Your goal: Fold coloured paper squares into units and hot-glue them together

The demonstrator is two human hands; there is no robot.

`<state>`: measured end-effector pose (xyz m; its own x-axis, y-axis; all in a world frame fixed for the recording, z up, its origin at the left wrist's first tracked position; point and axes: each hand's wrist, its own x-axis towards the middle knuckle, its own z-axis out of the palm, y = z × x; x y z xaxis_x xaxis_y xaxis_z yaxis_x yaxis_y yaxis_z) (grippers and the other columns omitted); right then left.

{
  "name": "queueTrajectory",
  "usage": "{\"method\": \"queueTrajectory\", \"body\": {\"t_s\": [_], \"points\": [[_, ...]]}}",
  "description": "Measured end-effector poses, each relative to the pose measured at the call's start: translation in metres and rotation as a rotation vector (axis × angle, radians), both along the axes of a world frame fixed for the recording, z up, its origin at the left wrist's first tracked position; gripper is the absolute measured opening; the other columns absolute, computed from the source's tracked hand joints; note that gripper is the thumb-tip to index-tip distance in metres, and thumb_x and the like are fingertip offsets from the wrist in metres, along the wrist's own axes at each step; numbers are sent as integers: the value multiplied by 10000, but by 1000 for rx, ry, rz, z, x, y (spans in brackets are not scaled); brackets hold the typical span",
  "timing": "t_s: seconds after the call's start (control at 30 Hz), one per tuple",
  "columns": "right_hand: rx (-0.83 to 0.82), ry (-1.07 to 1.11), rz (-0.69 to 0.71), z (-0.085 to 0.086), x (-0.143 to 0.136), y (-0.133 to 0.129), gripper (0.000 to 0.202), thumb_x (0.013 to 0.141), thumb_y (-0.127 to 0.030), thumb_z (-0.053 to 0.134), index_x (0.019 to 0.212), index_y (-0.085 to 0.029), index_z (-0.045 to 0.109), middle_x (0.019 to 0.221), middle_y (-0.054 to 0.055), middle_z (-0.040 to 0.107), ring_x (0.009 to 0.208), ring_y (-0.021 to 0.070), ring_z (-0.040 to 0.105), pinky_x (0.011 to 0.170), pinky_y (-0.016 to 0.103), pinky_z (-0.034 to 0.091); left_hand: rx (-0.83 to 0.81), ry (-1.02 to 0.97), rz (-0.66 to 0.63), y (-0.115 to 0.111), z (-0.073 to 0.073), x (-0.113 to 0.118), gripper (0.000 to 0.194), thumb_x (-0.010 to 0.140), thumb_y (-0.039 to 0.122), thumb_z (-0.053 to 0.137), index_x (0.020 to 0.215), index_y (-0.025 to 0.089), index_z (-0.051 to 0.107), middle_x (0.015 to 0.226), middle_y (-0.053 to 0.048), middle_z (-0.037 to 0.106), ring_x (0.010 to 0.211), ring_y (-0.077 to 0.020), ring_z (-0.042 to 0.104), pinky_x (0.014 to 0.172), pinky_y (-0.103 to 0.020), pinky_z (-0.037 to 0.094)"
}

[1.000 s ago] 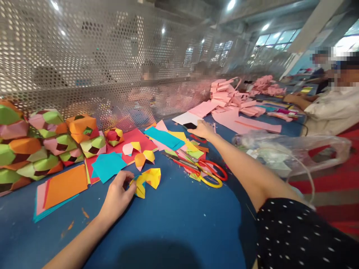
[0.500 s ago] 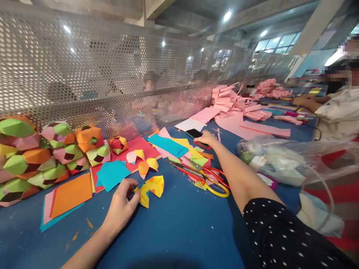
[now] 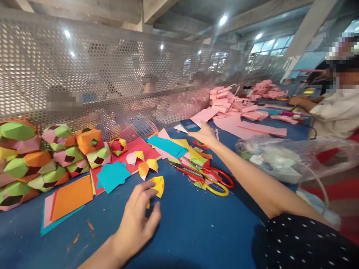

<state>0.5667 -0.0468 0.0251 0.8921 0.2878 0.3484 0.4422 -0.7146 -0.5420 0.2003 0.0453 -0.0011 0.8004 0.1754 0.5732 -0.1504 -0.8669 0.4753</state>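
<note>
My left hand (image 3: 137,216) hovers palm down over a yellow folded paper piece (image 3: 159,186), its fingers apart and nothing gripped. The hand covers part of that piece. Beyond it lie an orange-and-yellow folded piece (image 3: 144,170) and a pink-and-yellow one (image 3: 131,158). With my arm stretched far forward, my right hand (image 3: 206,134) has its thumb and fingers at the right end of a dark smartphone (image 3: 190,125), beside white and pink paper. Scissors with red handles (image 3: 221,175) and scissors with yellow handles (image 3: 218,190) lie crossed on paper scraps.
Folded paper balls (image 3: 25,164) are stacked at the left against a perforated metal screen (image 3: 112,74). Near them lie orange sheets (image 3: 74,194) and blue sheets (image 3: 112,175). Pink paper strips (image 3: 224,101) pile up at the back. A plastic bag (image 3: 269,157) and another person (image 3: 336,108) are right.
My left hand has let go of the yellow folded piece and opened over it, shifting right and nearer. The phone has moved slightly away from me, with my right hand at its end.
</note>
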Motion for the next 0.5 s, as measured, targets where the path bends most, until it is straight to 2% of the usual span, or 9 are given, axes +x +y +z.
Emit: {"method": "queueTrajectory", "body": {"t_s": [0.07,0.13,0.17,0.23,0.3,0.4,0.5], "points": [[56,-65,82,7,-37,-11,812,667,-473,648,1361,-195,330,1338,127,459,1236,282,432,986,384,396,-135,134,-88,-20,1,7,229,862,175,472,1086,225,474,1111,-93,555,970,-189,570,819,-343,496],[233,-148,275,8,-83,-24,879,636,-448,692,1379,-175,311,1356,152,428,1241,313,417,983,441,401,-349,239,-124,-36,-2,17,279,875,199,460,1152,228,455,1075,-84,572,870,-165,586,768,-332,509],[291,-158,340,8,-108,-29,887,631,-435,704,1384,-190,304,1354,146,426,1231,315,426,977,462,406,-476,259,-130,-43,-5,23,328,877,206,460,1202,236,424,1126,-93,558,869,-163,590,759,-334,512],[374,-159,433,6,-155,-39,886,637,-394,715,1391,-215,284,1362,121,420,1242,297,414,1006,469,387,-706,248,-169,-54,-11,32,538,858,208,509,1335,263,265,1289,-124,463,937,-172,586,780,-345,514],[415,-119,507,4,-192,-45,883,642,-353,718,1392,-224,271,1398,109,382,1268,285,386,1043,463,356,-881,187,-249,-60,-15,39,643,835,223,571,1356,295,201,1381,-124,365,1019,-189,568,795,-338,516],[493,20,538,0,-220,-47,852,651,-347,714,1375,-217,282,1387,117,390,1266,274,394,1043,457,363,-1073,70,-369,-63,-17,43,500,848,229,572,1273,269,311,1248,-86,476,1028,-184,570,854,-340,504],[542,144,565,-5,-227,-45,882,642,-358,725,1375,-195,264,1384,136,386,1287,274,373,1062,455,344,-1182,-13,-391,-59,-17,41,433,839,208,594,1212,255,379,1163,-51,534,1048,-169,564,913,-324,484]]}}
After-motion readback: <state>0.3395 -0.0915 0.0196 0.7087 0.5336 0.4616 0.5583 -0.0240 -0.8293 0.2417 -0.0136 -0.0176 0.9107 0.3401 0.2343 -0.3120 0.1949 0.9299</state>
